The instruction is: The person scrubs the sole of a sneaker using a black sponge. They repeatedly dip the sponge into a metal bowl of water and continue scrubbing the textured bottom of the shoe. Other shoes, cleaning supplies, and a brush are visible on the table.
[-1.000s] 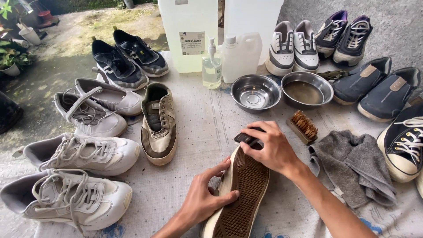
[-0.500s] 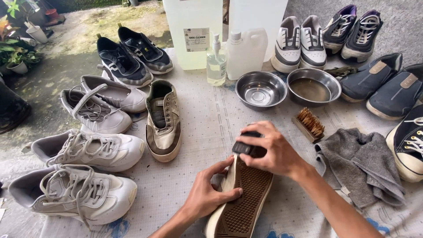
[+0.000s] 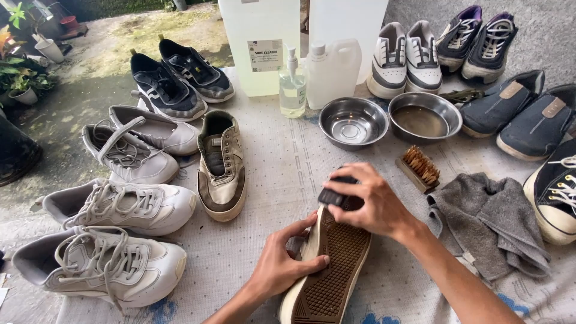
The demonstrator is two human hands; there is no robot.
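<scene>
1. Right hand [image 3: 373,201]: palm down, fingers curled over a dark brush [image 3: 335,196], gripping it and pressing it against the toe end of the upturned sole; forearm runs in from the lower right.
2. Left hand [image 3: 283,264]: wrapped round the side edge of the shoe, thumb on the sole, fingers closed on the rim; forearm enters from the bottom edge.
3. Shoe [image 3: 329,270]: sole up, brown gridded tread, pale edge, lying on the patterned mat [image 3: 282,162] at bottom centre.
4. Wooden bristle brush [image 3: 419,167]: just right of the right hand.
5. Grey cloth [image 3: 489,222]: crumpled, beside the right forearm.
6. Two steel bowls [image 3: 353,123]: beyond the hands.
7. Pump bottle [image 3: 292,86] and white jug [image 3: 333,72]: behind the bowls.
8. White sneakers [image 3: 120,207]: well left.
</scene>
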